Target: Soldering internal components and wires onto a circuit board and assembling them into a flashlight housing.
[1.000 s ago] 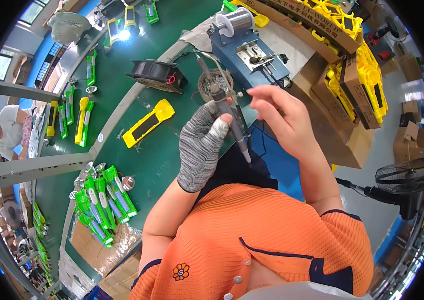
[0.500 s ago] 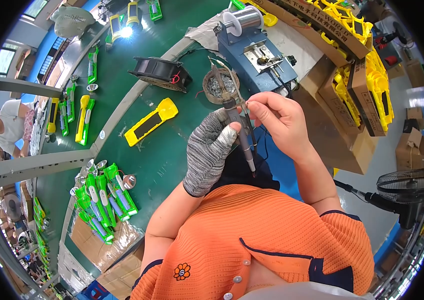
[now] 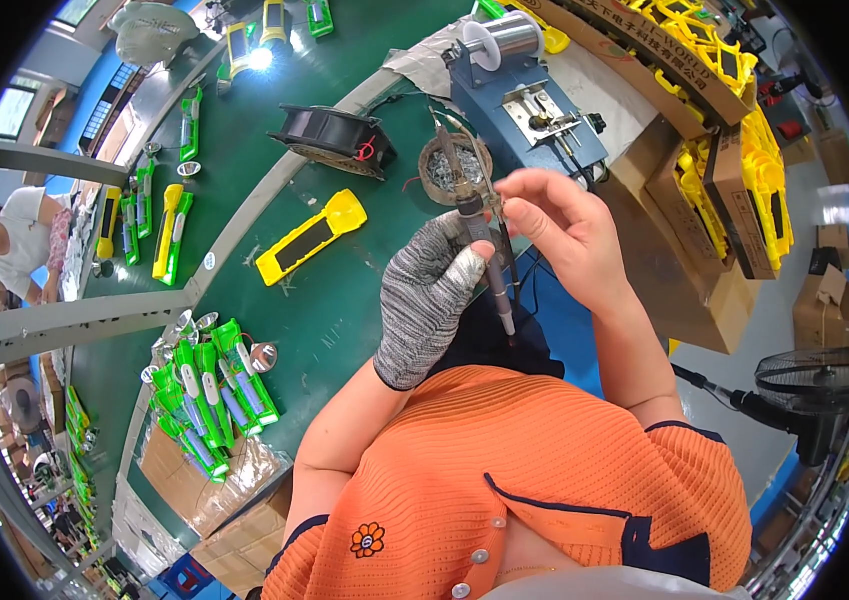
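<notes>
My left hand, in a grey knit glove with the thumb tip bare, is wrapped round the grey handle of a soldering iron. The iron's metal end points away from me, over a round bowl of metallic scraps. A thin feed tube runs alongside the iron. My right hand has thumb and forefinger pinched at the fitting where that tube meets the iron; the fingers hide the exact part. Left of my hands, a yellow lamp housing with a dark panel lies on the green bench.
A blue solder feeder with a wire spool stands beyond the bowl. A black box fan is left of it. Green lamps are heaped at left. Cartons of yellow housings stand at right. Another person sits at far left.
The whole view has shifted slightly. My left hand still grips the iron, and my right fingers stay at the tube fitting with only a small change in their pose.
</notes>
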`<state>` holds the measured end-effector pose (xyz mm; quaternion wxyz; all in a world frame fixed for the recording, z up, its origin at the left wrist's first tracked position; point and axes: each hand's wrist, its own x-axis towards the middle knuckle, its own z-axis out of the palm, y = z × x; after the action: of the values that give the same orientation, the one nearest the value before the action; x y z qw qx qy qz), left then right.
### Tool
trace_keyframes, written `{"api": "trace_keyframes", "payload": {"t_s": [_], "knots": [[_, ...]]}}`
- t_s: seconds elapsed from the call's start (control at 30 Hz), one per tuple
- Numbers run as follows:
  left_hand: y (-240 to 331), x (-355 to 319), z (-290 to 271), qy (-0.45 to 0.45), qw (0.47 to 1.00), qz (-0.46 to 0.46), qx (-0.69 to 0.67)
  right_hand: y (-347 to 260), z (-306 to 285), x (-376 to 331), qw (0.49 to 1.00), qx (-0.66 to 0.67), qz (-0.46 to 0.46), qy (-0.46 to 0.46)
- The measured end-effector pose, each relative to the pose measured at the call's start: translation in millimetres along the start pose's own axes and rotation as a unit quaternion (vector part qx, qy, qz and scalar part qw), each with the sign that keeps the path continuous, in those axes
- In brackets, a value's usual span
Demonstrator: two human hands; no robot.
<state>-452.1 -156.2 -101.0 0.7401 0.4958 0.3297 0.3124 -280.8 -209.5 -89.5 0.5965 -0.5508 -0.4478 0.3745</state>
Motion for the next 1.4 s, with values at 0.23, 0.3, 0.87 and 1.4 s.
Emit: {"api": "trace_keyframes", "payload": {"t_s": [0.23, 0.3, 0.87, 1.4], "knots": [[-5.9, -0.5, 5.3, 0.040, 0.999, 0.033, 0.015, -16.6, 15.2, 9.1, 0.960, -0.176, -0.191, 0.103], [-9.0, -0.7, 4.8, 0.059, 0.996, 0.058, 0.019, -22.3, 21.0, 5.5, 0.941, -0.260, -0.189, 0.104], [-14.5, -3.1, 2.5, 0.082, 0.986, 0.121, 0.083, -24.5, 41.6, 9.0, 0.921, -0.311, -0.200, 0.124], [1.9, -6.4, -5.4, 0.029, 0.999, 0.023, -0.015, -10.2, 5.8, 3.5, 0.977, -0.203, -0.062, -0.009]]}}
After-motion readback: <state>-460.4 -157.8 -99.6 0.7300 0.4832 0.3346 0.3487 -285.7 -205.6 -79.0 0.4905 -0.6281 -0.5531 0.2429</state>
